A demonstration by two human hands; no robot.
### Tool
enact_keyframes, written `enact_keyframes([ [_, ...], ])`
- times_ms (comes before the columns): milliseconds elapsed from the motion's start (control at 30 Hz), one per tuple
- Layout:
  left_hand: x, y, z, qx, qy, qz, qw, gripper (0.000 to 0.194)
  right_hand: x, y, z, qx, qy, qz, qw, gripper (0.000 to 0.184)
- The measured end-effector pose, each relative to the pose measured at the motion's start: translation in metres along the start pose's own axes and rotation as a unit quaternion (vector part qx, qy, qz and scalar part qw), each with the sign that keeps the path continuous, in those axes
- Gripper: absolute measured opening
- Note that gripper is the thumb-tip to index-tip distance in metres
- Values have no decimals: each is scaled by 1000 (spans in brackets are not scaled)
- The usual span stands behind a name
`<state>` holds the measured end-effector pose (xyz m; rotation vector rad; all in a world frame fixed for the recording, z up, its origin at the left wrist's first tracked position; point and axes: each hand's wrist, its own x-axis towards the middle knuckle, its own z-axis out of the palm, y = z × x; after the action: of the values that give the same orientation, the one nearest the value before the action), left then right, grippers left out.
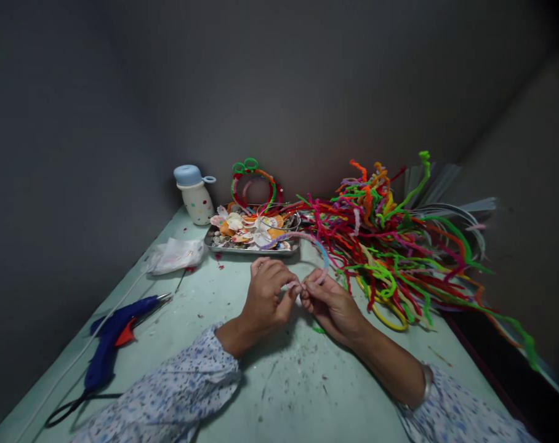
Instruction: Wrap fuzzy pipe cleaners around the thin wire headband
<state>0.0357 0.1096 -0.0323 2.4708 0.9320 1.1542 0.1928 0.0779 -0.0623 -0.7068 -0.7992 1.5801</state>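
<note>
A thin hoop like a headband (pixel 324 251), wrapped in fuzzy purple, pink and blue, curves up from my right hand (pixel 332 304). That hand is closed around the hoop's pink lower end. My left hand (pixel 271 294) pinches a short pale pink pipe cleaner (pixel 292 284), its fingertips meeting those of my right hand. The exact join between pipe cleaner and hoop is hidden by my fingers. Beyond my hands, a metal tray (pixel 247 250) holds paper flowers, thin wire-like hoops and small pieces.
A large heap of coloured pipe cleaners (pixel 376 240) spreads over the table's right side. On the left lie a blue glue gun (pixel 104 351) with its cord and a plastic packet (pixel 175 255). At the back stand a white bottle (pixel 197 203) and finished-looking fuzzy hoops (pixel 274 187).
</note>
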Motion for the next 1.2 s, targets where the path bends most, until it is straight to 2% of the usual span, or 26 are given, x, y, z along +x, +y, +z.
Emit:
enact_keyframes([
  [267,-1,-2,1,24,7,18,1000,11,1,1,-2,22,-7,9,1000,16],
  [400,-1,-3,1,29,14,27,999,11,2,2,-3,20,11,19,1000,23],
  [1200,-1,-12,6,46,5,30,998,9,4,0,-1,28,31,-1,999,18],
])
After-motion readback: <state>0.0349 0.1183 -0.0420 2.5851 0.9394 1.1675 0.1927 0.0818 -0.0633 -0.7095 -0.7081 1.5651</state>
